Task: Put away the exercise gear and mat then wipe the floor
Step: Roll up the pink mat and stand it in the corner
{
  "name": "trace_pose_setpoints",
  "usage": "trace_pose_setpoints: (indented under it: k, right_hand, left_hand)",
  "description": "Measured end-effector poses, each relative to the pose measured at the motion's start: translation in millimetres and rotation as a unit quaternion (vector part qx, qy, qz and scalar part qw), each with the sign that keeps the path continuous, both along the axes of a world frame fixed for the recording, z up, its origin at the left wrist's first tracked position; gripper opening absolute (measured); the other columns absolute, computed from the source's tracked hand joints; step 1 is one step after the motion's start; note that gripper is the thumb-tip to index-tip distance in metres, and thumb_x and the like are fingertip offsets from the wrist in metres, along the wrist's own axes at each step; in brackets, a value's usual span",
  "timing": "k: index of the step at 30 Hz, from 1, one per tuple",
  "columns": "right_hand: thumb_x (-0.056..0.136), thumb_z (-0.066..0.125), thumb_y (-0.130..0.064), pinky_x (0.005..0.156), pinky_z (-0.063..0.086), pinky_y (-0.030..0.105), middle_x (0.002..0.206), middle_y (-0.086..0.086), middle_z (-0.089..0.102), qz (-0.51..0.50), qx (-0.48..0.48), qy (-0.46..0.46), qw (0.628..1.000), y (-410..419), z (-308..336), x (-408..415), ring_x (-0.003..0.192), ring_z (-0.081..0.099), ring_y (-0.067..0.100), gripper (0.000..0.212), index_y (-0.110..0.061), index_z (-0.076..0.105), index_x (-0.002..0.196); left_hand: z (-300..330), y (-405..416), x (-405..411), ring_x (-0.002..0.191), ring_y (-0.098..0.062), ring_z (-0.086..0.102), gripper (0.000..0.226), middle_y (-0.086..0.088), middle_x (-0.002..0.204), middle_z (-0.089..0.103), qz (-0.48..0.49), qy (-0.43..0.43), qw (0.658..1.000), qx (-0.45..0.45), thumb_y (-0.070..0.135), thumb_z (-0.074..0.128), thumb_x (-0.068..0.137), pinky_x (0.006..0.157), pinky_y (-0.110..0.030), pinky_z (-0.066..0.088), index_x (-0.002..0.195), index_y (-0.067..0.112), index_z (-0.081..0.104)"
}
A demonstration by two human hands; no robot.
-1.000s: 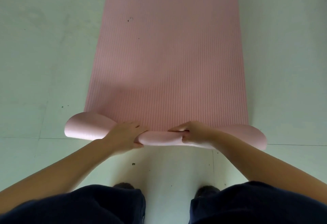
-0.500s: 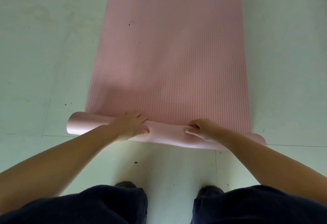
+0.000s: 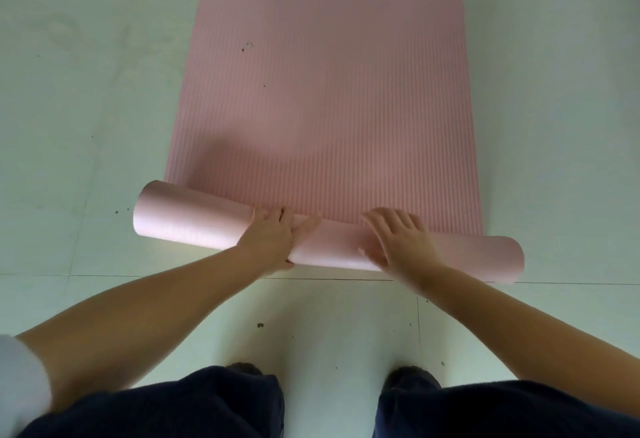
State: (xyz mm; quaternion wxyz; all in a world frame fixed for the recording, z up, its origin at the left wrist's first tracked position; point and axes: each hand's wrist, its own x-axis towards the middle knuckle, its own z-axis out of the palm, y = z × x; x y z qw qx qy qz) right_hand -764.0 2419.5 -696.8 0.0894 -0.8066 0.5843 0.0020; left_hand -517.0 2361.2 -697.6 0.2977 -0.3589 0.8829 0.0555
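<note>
A pink ribbed exercise mat (image 3: 329,98) lies flat on the pale floor and runs away from me out of the top of the view. Its near end is curled into a loose roll (image 3: 180,219) that spans the mat's width, slightly askew. My left hand (image 3: 272,238) presses on the roll left of centre, thumb spread along it and fingers over the top. My right hand (image 3: 398,240) lies palm down on the roll right of centre with its fingers spread. Both hands touch the roll from above.
The pale green floor (image 3: 86,119) surrounds the mat, with small dark specks of dirt and a tile seam just in front of the roll. My two dark shoes (image 3: 244,368) and dark trouser legs stand close behind the roll.
The floppy curled edge has become a tighter, thicker roll and has moved away from me along the mat. My hands went from pinching the edge to pressing flat on the roll.
</note>
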Motion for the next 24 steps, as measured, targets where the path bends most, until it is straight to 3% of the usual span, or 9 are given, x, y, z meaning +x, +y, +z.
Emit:
trace_pose_setpoints:
  k: [4, 7, 10, 13, 15, 19, 22, 24]
  right_hand:
    - [0.064, 0.075, -0.053, 0.095, 0.043, 0.061, 0.133, 0.016, 0.055, 0.056, 0.031, 0.071, 0.995, 23.4, -14.8, 1.7, 0.120, 0.055, 0.035, 0.092, -0.017, 0.036, 0.139]
    - [0.056, 0.083, -0.045, 0.081, 0.050, 0.050, 0.113, 0.018, 0.062, 0.024, 0.013, 0.075, 0.997, 11.4, -13.1, -3.2, 0.098, 0.062, 0.037, 0.099, -0.020, 0.033, 0.138]
    - [0.067, 0.077, -0.042, 0.070, 0.049, 0.040, 0.095, 0.011, 0.061, 0.061, 0.031, 0.067, 0.995, -7.1, -1.7, -8.4, 0.080, 0.060, 0.032, 0.085, -0.024, 0.036, 0.139]
    - [0.085, 0.059, -0.038, 0.074, 0.048, 0.035, 0.100, 0.006, 0.058, 0.089, 0.171, 0.042, 0.980, -24.0, 12.5, -4.9, 0.090, 0.058, 0.027, 0.063, -0.032, 0.031, 0.141]
    - [0.086, 0.057, -0.033, 0.071, 0.049, 0.033, 0.098, 0.001, 0.060, 0.077, 0.235, 0.010, 0.969, -33.2, 18.8, 1.2, 0.087, 0.058, 0.022, 0.052, -0.034, 0.037, 0.135]
    - [0.083, 0.061, -0.026, 0.080, 0.044, 0.032, 0.107, -0.003, 0.064, 0.059, 0.340, -0.009, 0.938, -54.2, 16.3, 5.2, 0.095, 0.056, 0.020, 0.048, -0.031, 0.046, 0.128]
    - [0.083, 0.067, -0.031, 0.090, 0.042, 0.035, 0.121, 0.001, 0.060, 0.048, 0.405, 0.008, 0.913, -76.0, 11.1, 2.4, 0.106, 0.055, 0.023, 0.056, -0.026, 0.043, 0.133]
    - [0.080, 0.070, -0.034, 0.094, 0.043, 0.039, 0.125, 0.003, 0.058, 0.028, 0.436, -0.002, 0.899, -88.8, 7.6, -1.6, 0.110, 0.054, 0.025, 0.066, -0.026, 0.038, 0.138]
  left_hand:
    - [4.0, -13.5, -0.7, 0.114, -0.030, 0.046, 0.090, -0.014, 0.129, 0.042, 0.020, 0.031, 0.999, -0.003, 0.056, 0.054, 0.086, 0.091, -0.043, 0.040, 0.151, 0.028, -0.002]
    - [10.2, -11.2, 9.1, 0.085, -0.026, 0.056, 0.097, -0.011, 0.101, 0.057, -0.012, 0.076, 0.994, -0.081, 0.060, 0.069, 0.071, 0.069, -0.036, 0.045, 0.147, 0.026, 0.022]
    - [13.8, 1.9, 18.3, 0.065, -0.024, 0.051, 0.102, -0.011, 0.082, 0.056, -0.020, 0.114, 0.984, -0.136, 0.058, 0.078, 0.058, 0.056, -0.031, 0.039, 0.143, 0.022, 0.036]
    - [22.1, 8.6, 15.6, 0.087, -0.025, 0.055, 0.091, -0.011, 0.103, 0.057, 0.025, 0.083, 0.995, -0.058, 0.057, 0.064, 0.078, 0.073, -0.033, 0.042, 0.150, 0.025, 0.019]
    - [21.1, 0.4, 16.9, 0.099, -0.026, 0.054, 0.084, -0.009, 0.113, 0.056, 0.063, 0.067, 0.995, 0.034, 0.057, 0.057, 0.084, 0.081, -0.033, 0.041, 0.149, 0.026, 0.013]
    - [19.3, -20.6, 17.1, 0.088, -0.020, 0.054, 0.078, -0.001, 0.105, 0.059, 0.102, 0.089, 0.981, 0.142, 0.058, 0.060, 0.078, 0.072, -0.031, 0.045, 0.141, 0.030, 0.025]
    - [16.7, -31.2, 22.2, 0.112, -0.023, 0.048, 0.082, -0.003, 0.128, 0.047, 0.081, 0.055, 0.988, 0.121, 0.063, 0.049, 0.083, 0.092, -0.037, 0.043, 0.147, 0.028, 0.013]
    - [12.8, -30.0, 29.6, 0.123, -0.028, 0.042, 0.076, -0.009, 0.140, 0.038, 0.004, 0.079, 0.997, 0.004, 0.063, 0.034, 0.088, 0.100, -0.043, 0.036, 0.149, 0.024, 0.008]
